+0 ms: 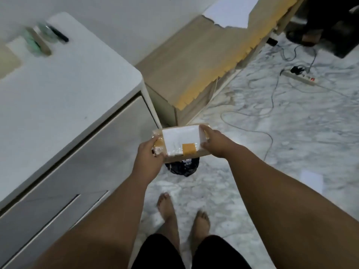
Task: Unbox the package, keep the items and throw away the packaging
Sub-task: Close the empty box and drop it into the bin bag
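From the head camera we make out only a sliver of a black plastic bag on the floor. The cardboard package held above it hides the rest, and its contents are unclear. Things on the white counter are too blurred to name. The package lies label-up with its long axis left to right. The left hand and the right hand grip its short ends.

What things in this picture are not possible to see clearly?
Head view only:
- Label on the cardboard box: print too blurred to read.
- Box contents: hidden by its closed top.
- Black bag: mostly covered by the box.
- Small items on the white cabinet: blurred, kind unclear.
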